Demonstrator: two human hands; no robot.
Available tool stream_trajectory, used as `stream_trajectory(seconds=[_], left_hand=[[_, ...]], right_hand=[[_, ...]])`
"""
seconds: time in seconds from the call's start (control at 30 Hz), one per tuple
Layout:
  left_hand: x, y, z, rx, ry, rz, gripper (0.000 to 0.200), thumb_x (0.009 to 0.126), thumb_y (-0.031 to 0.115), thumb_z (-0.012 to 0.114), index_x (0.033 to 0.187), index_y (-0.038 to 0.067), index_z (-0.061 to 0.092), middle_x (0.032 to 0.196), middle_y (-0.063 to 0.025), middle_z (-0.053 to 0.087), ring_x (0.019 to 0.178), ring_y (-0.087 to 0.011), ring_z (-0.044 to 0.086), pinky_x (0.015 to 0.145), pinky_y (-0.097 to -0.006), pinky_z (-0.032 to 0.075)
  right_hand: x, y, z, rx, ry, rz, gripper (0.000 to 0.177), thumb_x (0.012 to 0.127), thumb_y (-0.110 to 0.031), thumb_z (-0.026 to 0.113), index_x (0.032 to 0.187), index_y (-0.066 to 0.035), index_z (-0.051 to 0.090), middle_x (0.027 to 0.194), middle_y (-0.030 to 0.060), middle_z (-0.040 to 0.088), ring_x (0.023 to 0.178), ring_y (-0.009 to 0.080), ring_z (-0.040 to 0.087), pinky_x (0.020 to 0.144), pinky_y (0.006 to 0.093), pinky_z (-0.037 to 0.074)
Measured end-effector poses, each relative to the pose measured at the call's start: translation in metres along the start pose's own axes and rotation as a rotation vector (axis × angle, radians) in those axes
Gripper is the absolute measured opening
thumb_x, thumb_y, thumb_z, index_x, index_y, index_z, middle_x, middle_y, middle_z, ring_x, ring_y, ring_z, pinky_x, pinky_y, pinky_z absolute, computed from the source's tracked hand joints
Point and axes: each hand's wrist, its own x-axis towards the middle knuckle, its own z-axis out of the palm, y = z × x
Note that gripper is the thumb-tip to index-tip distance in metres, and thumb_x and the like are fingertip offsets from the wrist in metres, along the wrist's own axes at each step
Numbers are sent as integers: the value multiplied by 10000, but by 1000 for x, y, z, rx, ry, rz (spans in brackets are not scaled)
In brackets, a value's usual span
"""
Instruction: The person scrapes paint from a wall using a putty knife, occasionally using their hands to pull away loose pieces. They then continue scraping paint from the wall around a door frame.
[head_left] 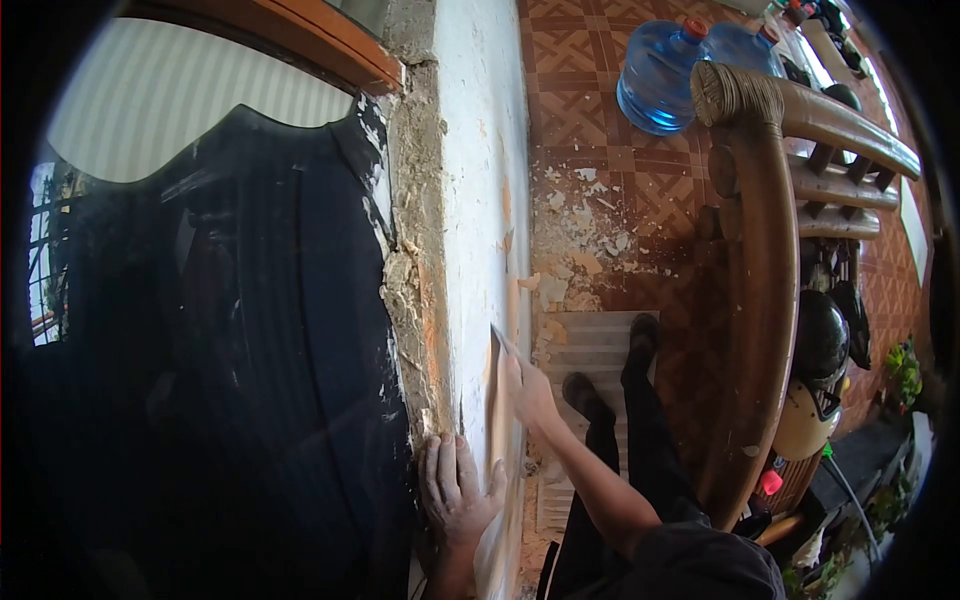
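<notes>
My right hand [530, 393] is closed round a scraper [502, 340], whose thin blade rests against the white wall [472, 200]. Around the blade, the paint is peeling and tan patches show. Lower down, my left hand [460, 490] lies flat with fingers spread on the wall's edge, dusty and holding nothing. Beside its fingertips runs a rough strip of bare, crumbling plaster [412, 180], next to the dark glass pane [230, 330].
Paint flakes [590, 235] litter the tiled floor [565, 60] near a striped mat [590, 340]. A bamboo bench [765, 300] stands at the right, with water jugs [655, 75] behind it and helmets [820, 340] beyond. A wooden frame [320, 45] is at the upper left.
</notes>
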Motion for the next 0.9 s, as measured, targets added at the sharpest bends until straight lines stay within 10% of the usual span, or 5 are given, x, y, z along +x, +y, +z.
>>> stream_trajectory(seconds=[0.27, 0.57, 0.7, 0.8, 0.9], left_hand=[[-3, -1, 4, 20, -15, 8, 641, 814, 371, 637, 1243, -83, 493, 1255, -215, 478, 1180, -403, 482, 977, -518, 441], [-5, -2, 6, 33, -13, 7, 634, 831, 363, 629, 1256, -85, 486, 1279, -216, 470, 1180, -412, 476, 990, -517, 428], [-6, -2, 8, 33, -8, 0, 635, 834, 368, 627, 1253, -88, 487, 1287, -215, 466, 1184, -410, 474, 992, -515, 424], [-6, -1, 5, 48, -26, -1, 627, 840, 370, 620, 1245, -91, 492, 1287, -220, 465, 1187, -412, 471, 992, -514, 422], [-3, 1, 5, 59, 6, -7, 581, 835, 371, 653, 1208, -57, 529, 1240, -190, 491, 1170, -383, 496, 960, -501, 458]], right_hand=[[150, 24, -11, -221, 108, 34, 504, 997, -364, 314, 1253, 8, 539, 1058, 306, 619, 914, 455, 620, 807, 465, 488], [189, 27, -25, 222, -73, 686, 481, 999, -406, 320, 1222, -51, 556, 677, 83, 511, 454, 156, 409, 426, 365, 366], [142, 30, -18, 57, -100, 509, 478, 999, -397, 311, 1270, -75, 538, 809, 164, 614, 589, 270, 576, 562, 415, 472], [114, 4, -14, -115, 13, 174, 491, 1003, -362, 282, 1343, -70, 483, 1226, 289, 547, 1184, 462, 475, 1022, 472, 369], [152, 11, -6, -110, 82, 126, 489, 1006, -352, 277, 1287, -32, 517, 1180, 279, 581, 1124, 457, 525, 979, 475, 408]])
